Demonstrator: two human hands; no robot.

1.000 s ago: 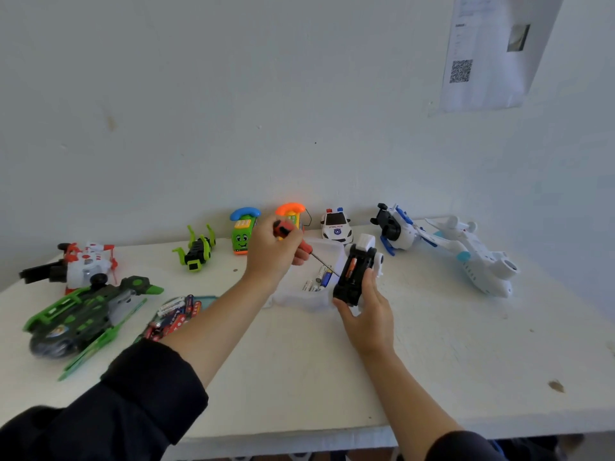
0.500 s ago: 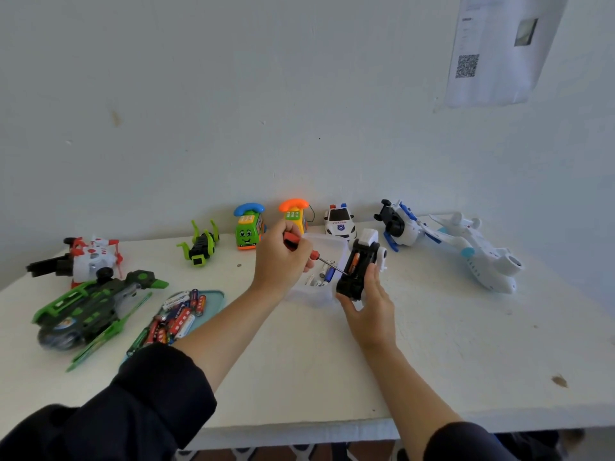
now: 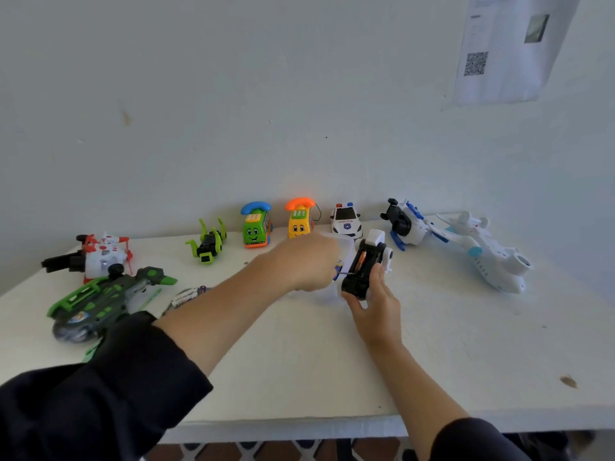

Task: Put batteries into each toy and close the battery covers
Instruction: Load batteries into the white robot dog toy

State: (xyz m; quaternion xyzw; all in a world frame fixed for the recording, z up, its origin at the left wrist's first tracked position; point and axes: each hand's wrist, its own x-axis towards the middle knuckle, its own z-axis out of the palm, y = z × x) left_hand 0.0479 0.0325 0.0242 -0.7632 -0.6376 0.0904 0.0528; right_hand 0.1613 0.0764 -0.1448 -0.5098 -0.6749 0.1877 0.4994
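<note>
My right hand (image 3: 374, 306) grips a black-and-white toy car (image 3: 364, 271), held upside down just above the table. An orange battery (image 3: 360, 259) shows in its open underside. My left hand (image 3: 307, 262) is blurred and sits right beside the car on its left. It holds a small screwdriver, and only the thin shaft (image 3: 344, 271) shows, its tip at the car's underside. Behind both hands stands a clear plastic box (image 3: 346, 244), mostly hidden. Loose batteries (image 3: 186, 296) lie left of my forearm.
Along the wall stand a red-white toy (image 3: 100, 256), a green bug (image 3: 208, 244), a green phone (image 3: 256, 227), an orange phone (image 3: 299, 217), a police car (image 3: 346, 221), a blue-white toy (image 3: 407, 226) and a white plane (image 3: 489, 257). A green-black aircraft (image 3: 100, 301) lies front left.
My left hand has dropped lower and swung right to the car's underside, so the red screwdriver handle is now hidden. The right hand keeps its hold on the car.
</note>
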